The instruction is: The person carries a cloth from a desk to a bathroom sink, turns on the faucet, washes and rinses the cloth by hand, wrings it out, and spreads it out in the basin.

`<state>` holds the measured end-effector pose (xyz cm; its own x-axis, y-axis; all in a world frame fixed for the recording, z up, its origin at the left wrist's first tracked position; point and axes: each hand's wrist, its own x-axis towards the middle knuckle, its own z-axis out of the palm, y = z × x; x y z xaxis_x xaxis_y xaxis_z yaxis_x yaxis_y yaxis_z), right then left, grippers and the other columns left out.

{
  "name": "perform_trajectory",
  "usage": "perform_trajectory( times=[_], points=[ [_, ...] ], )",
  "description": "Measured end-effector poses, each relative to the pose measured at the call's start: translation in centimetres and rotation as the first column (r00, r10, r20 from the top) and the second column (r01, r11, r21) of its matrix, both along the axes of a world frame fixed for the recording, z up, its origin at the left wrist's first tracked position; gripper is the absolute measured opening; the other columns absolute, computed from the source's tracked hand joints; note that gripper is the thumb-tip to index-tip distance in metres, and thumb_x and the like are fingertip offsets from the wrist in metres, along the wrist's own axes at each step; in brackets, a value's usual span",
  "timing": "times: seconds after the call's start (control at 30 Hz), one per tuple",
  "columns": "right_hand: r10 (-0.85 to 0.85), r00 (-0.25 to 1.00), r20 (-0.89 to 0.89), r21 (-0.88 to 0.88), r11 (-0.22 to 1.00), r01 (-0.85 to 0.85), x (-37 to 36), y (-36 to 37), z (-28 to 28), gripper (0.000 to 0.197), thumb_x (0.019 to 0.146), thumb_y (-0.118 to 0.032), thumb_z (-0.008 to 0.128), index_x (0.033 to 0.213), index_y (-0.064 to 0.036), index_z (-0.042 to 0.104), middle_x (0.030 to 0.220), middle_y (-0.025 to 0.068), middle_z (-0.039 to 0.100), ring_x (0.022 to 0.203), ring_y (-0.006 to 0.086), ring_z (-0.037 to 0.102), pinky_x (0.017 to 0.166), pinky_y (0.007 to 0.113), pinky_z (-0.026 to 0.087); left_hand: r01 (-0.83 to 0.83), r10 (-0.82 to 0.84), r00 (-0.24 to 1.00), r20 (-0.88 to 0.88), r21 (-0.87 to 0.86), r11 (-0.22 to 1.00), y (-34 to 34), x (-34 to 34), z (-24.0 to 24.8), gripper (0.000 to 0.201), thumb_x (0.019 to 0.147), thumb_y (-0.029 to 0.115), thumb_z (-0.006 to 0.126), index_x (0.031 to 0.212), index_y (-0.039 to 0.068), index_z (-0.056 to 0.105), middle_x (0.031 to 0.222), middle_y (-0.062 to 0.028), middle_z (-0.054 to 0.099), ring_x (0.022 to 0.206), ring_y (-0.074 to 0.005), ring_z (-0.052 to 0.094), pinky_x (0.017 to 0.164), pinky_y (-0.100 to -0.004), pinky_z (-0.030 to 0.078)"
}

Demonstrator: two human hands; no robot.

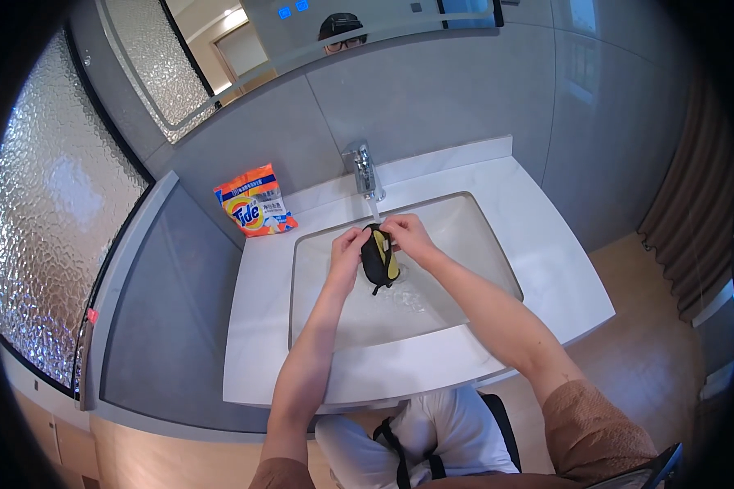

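Under the running chrome faucet (364, 169), a small black and yellow fabric pouch (377, 262) hangs over the white sink (473, 269). Its upper edge is pinched between my two hands. My left hand (348, 246) grips the top left edge with bent fingers. On the other side, my right hand (409, 236) holds the top right edge near the water stream. A yellow strip shows along the pouch's right side, and a short black tab hangs from its bottom. Water splashes in the basin below it. Some fingertips are hidden behind the fabric.
An orange bag of laundry detergent (257, 201) stands at the counter's back left corner. The white countertop (546, 253) surrounds the sink. A mirror (302, 49) hangs on the grey tiled wall, a textured glass panel (57, 204) is at left, and a brown curtain (681, 204) at right.
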<state>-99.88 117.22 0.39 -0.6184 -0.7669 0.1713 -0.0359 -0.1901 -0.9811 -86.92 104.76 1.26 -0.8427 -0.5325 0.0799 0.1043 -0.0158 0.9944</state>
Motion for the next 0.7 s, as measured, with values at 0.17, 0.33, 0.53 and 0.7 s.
perform_trajectory(
  times=[0.17, 0.33, 0.53, 0.7],
  points=[
    [-0.031, 0.999, 0.011, -0.083, 0.996, 0.032, 0.0, -0.4, -0.3, 0.022, 0.092, -0.019, 0.06, 0.085, -0.0007, 0.07, 0.071, -0.0007, 0.061, 0.065, 0.0089, 0.054, 0.059, 0.027, 0.044, 0.026, -0.023, 0.999, -0.039, 0.084, 0.996, -0.5, -0.5, -0.1, 0.012, 0.096, 0.023, 0.061, 0.095, 0.012, 0.065, 0.094, 0.0008, 0.063, 0.092, -0.01, 0.057, 0.077, -0.0291, 0.045],
    [-0.01, 1.0, -0.027, -0.047, 0.999, 0.008, 0.8, -0.1, 0.4, 0.021, 0.094, -0.019, 0.061, 0.089, -0.0013, 0.071, 0.077, -0.0013, 0.062, 0.072, 0.0077, 0.054, 0.066, 0.026, 0.044, -0.009, 0.035, 0.997, -0.067, 0.348, 0.937, -1.4, 0.0, -0.8, 0.01, 0.092, 0.017, 0.059, 0.094, 0.009, 0.065, 0.095, -0.0028, 0.067, 0.09, -0.0143, 0.06, 0.082, -0.0309, 0.046],
    [0.237, 0.966, 0.101, -0.087, 0.97, -0.229, 0.1, 0.6, 0.4, 0.015, 0.093, -0.018, 0.067, 0.091, -0.004, 0.066, 0.081, -0.0006, 0.064, 0.076, 0.008, 0.058, 0.068, 0.025, 0.046, -0.003, 0.036, 0.993, -0.11, 0.29, 0.957, -1.7, -0.2, -1.0, 0.015, 0.091, 0.014, 0.061, 0.096, 0.001, 0.065, 0.093, -0.0091, 0.07, 0.089, -0.0191, 0.066, 0.09, -0.0321, 0.05],
    [0.264, 0.903, 0.339, -0.061, 0.964, -0.259, 1.1, 0.9, 1.7, 0.017, 0.095, -0.022, 0.067, 0.097, -0.0055, 0.063, 0.09, 0.0012, 0.063, 0.081, 0.0101, 0.061, 0.07, 0.026, 0.048, 0.034, 0.026, 0.981, -0.193, 0.301, 0.953, -1.9, 0.1, -1.0, 0.017, 0.092, 0.014, 0.06, 0.099, 0.0, 0.065, 0.095, -0.0092, 0.07, 0.093, -0.0194, 0.066, 0.091, -0.0323, 0.05]
  ],
)
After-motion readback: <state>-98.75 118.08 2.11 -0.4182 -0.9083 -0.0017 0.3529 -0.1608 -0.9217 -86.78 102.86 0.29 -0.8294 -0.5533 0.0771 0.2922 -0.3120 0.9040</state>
